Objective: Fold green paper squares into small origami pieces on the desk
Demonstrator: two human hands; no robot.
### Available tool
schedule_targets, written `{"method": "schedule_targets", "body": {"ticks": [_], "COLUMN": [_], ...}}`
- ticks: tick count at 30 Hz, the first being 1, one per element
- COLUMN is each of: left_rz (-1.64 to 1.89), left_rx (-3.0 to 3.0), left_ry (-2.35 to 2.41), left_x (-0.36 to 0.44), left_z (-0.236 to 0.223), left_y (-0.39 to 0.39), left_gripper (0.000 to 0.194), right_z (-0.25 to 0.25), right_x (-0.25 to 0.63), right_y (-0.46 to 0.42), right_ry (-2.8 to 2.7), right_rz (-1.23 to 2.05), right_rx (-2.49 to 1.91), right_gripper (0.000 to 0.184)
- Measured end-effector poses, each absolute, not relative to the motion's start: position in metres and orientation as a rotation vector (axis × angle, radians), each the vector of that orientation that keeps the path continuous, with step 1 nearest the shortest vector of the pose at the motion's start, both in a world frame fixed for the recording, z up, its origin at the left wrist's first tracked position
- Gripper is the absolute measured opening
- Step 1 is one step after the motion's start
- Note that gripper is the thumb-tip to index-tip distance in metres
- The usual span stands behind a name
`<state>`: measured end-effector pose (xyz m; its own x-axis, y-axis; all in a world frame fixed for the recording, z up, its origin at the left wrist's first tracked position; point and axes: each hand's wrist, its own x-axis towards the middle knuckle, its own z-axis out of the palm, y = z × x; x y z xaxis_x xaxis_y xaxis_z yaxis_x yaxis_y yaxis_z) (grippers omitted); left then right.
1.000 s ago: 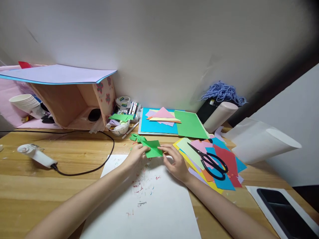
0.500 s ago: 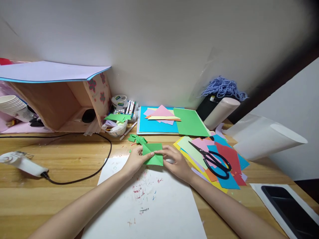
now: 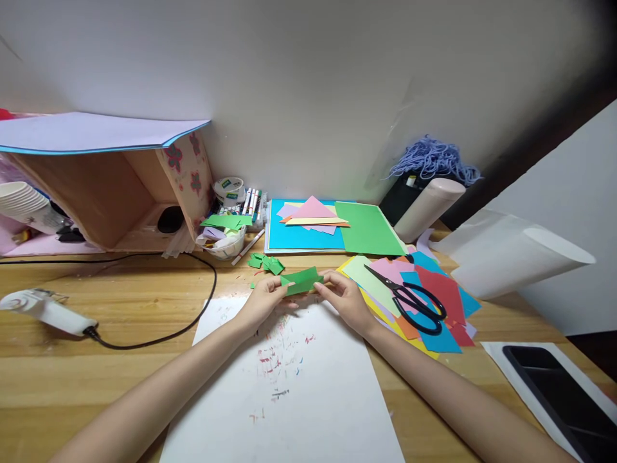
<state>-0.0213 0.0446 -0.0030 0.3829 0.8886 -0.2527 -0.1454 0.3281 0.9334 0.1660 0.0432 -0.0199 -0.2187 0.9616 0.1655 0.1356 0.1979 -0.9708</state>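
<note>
A small green sheet of paper (image 3: 301, 281) is held up between my two hands, tilted and seen as a narrow band. My left hand (image 3: 266, 300) pinches its left end between thumb and fingers. At the right end, my right hand (image 3: 343, 297) grips the paper the same way. Below them lies a large white sheet (image 3: 289, 399) marked with red, blue and dark smudges. Just beyond my left hand is a small heap of green paper pieces (image 3: 270, 263) on the wooden table.
Black-handled scissors (image 3: 417, 305) lie on coloured paper scraps (image 3: 443, 289) at the right. A phone (image 3: 554, 392) rests at the front right. On the left are a glue gun (image 3: 48, 312) with a cord and an open box (image 3: 120, 193). Coloured sheets (image 3: 371, 231) lie by the wall.
The green paper has tipped from facing me as a square to a slanted narrow band. Both hands shifted their fingers to its ends, and the view moved slightly.
</note>
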Motion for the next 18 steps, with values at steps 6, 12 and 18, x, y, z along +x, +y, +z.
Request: {"method": "schedule_targets", "body": {"ticks": [6,12,18], "left_rz": [0.877,0.922,0.926], "left_rx": [0.984,1.098,1.048], "left_ry": [0.861,1.016,1.068], "left_x": [-0.020,-0.012,-0.008], "left_z": [-0.007,-0.009,-0.010], "left_y": [0.040,0.030,0.029], "left_gripper": [0.052,0.043,0.034], "right_z": [-0.021,-0.020,-0.022], "right_x": [0.167,0.167,0.168], "right_y": [0.045,0.043,0.043], "right_ry": [-1.533,-1.632,-1.646], "right_rz": [1.141,1.038,1.030], "right_rx": [-1.129,-1.173,-1.161], "right_gripper": [0.022,0.025,0.023]}}
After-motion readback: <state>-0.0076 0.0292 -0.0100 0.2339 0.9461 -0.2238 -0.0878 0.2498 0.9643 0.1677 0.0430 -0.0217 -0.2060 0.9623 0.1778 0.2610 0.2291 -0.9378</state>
